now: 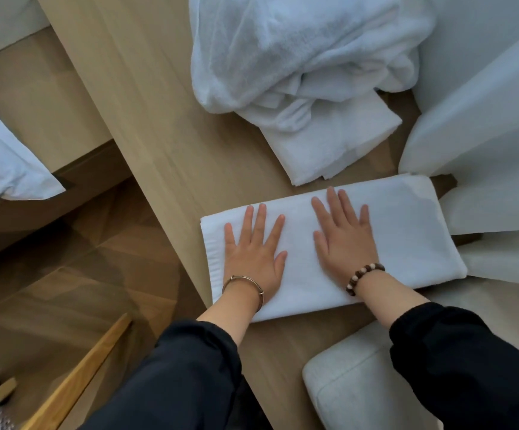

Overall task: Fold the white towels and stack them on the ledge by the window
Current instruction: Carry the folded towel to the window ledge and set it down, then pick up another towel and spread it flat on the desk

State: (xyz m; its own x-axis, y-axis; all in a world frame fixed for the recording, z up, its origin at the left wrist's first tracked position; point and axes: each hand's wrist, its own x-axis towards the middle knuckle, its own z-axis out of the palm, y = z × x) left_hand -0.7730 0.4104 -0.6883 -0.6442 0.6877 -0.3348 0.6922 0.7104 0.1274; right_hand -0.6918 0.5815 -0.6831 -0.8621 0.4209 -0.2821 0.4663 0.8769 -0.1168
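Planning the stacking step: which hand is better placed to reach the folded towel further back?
Right, probably: the right hand has fingertips just short of the far folded towel; the left hand rests farther left on the near towel.

hands (298, 246) on folded towel (407, 231) | towel heap (298, 57) behind
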